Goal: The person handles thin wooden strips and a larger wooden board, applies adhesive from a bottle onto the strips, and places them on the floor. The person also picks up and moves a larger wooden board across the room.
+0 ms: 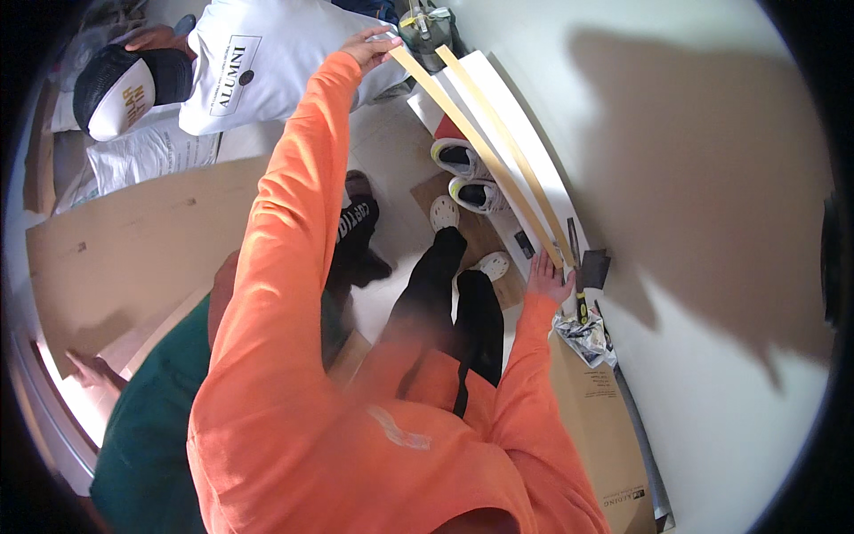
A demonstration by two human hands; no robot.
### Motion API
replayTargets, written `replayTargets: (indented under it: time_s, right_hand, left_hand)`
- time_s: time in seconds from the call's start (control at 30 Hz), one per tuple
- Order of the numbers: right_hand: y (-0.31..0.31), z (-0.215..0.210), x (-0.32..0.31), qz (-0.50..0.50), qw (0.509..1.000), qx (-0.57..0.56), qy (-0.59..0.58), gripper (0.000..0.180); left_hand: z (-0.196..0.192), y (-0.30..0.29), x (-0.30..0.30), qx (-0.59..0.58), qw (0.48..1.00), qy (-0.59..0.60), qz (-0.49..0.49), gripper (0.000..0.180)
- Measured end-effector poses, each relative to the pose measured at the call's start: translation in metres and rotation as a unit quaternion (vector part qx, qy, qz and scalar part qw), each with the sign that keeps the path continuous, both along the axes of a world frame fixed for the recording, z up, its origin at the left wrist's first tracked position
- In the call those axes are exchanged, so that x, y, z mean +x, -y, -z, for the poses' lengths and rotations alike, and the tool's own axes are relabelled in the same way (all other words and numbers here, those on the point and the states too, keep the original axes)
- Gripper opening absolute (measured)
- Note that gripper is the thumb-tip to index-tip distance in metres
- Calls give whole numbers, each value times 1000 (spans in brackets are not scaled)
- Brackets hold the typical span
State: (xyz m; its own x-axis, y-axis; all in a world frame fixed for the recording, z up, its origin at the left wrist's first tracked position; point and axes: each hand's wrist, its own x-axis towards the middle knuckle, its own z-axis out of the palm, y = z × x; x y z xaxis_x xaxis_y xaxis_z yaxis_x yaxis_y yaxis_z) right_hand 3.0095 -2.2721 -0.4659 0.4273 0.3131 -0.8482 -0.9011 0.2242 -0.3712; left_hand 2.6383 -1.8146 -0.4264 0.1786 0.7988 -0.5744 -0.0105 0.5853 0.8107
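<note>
Two long, narrow wooden strips lie side by side along a white board (485,76) by the wall. At the far end of the nearer strip (480,147), my left hand (366,49) is closed on its tip, with the arm stretched far out. My right hand (550,279) holds the same strip's near end between fingers and thumb. The other strip (511,147) lies closer to the wall, its near end just beside my right fingers. Next to that hand are a dark flat blade-like piece (594,269), a yellow-and-black handled tool (582,308) and a small black block (524,245).
A person in a white shirt (294,62) bends at the far left; another in green (160,436) is close on my left beside a large brown panel (142,240). Sneakers (479,194), crumpled paper (587,338) and a cardboard box (605,427) lie near the wall (712,178).
</note>
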Motion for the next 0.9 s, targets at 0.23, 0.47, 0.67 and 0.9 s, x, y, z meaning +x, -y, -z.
replayTargets:
  time_s: [0.23, 0.47, 0.67, 0.9]
  right_hand:
    - [-8, 9, 7, -19, 998, -51, 19, 54]
    - [-10, 11, 0, -37, 994, -84, 66, 49]
    - [-3, 18, 6, -112, 971, -183, 106, 44]
    - [-4, 13, 5, -120, 962, -216, 120, 41]
  left_hand:
    - [64, -25, 18, -5, 996, -15, -83, 40]
    - [101, -35, 38, 23, 988, -106, -113, 56]
    - [100, -26, 52, 93, 973, -141, -158, 50]
    - [93, -20, 54, 84, 981, -80, -156, 56]
